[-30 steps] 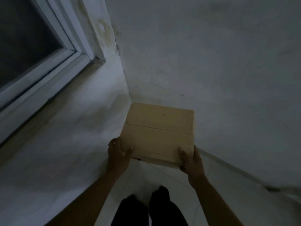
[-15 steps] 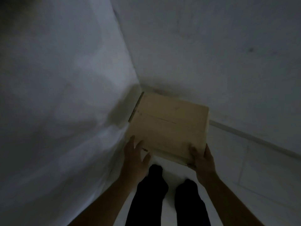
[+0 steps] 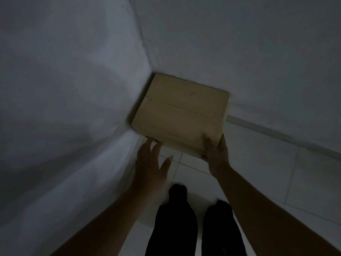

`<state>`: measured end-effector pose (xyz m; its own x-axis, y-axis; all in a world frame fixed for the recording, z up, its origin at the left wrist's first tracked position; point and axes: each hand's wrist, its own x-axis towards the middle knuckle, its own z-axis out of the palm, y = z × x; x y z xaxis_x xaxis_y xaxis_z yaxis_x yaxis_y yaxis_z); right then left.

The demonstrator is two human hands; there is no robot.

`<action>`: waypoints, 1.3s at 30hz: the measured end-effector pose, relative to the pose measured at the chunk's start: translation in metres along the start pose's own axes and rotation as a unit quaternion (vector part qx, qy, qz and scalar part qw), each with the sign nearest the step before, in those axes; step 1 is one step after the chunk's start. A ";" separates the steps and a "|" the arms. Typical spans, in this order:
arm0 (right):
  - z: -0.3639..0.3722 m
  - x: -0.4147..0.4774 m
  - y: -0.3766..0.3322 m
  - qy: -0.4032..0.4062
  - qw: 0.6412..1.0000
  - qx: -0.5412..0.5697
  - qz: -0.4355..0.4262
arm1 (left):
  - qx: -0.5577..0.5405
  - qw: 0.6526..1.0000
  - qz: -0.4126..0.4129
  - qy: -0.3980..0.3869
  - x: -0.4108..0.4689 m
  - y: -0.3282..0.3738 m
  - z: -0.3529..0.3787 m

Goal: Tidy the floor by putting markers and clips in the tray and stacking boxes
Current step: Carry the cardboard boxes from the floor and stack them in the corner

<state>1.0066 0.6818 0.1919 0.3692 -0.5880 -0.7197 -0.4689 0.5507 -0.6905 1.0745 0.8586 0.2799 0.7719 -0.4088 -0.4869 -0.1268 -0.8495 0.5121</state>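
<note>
The cardboard box (image 3: 181,115) sits pushed into the corner where the two walls (image 3: 258,52) meet, at about twelve o'clock from the person's feet. The right hand (image 3: 216,156) grips its near corner at five o'clock, fingers wrapped over the edge, while the left hand (image 3: 150,163) is spread open and holding nothing, fingertips just beside the seven o'clock corner. To seat it well, I would press it square against both walls and release the right hand only once it rests flat; whether another box lies under it cannot be told.

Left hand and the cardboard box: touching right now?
Cannot tell. In the head view the left hand is open, fingertips right at the cardboard box near edge, too dim and blurred to show contact or gap.
</note>
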 end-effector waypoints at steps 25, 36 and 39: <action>-0.071 -0.069 -0.120 -0.041 0.863 -0.495 -0.093 | 0.081 0.995 0.065 -0.015 -0.021 0.085 -0.049; -0.204 -0.291 -0.235 0.029 0.913 -0.394 -0.104 | 0.004 0.978 0.204 -0.048 -0.133 0.249 -0.115; -0.248 -0.334 -0.247 0.076 0.929 -0.344 -0.111 | -0.018 0.960 0.273 -0.067 -0.166 0.294 -0.114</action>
<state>0.7995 0.5953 0.6205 0.4246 -0.7474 -0.5109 -0.8163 -0.0719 -0.5732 0.9796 0.7147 0.5918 0.5092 -0.8308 -0.2246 -0.4659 -0.4855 0.7397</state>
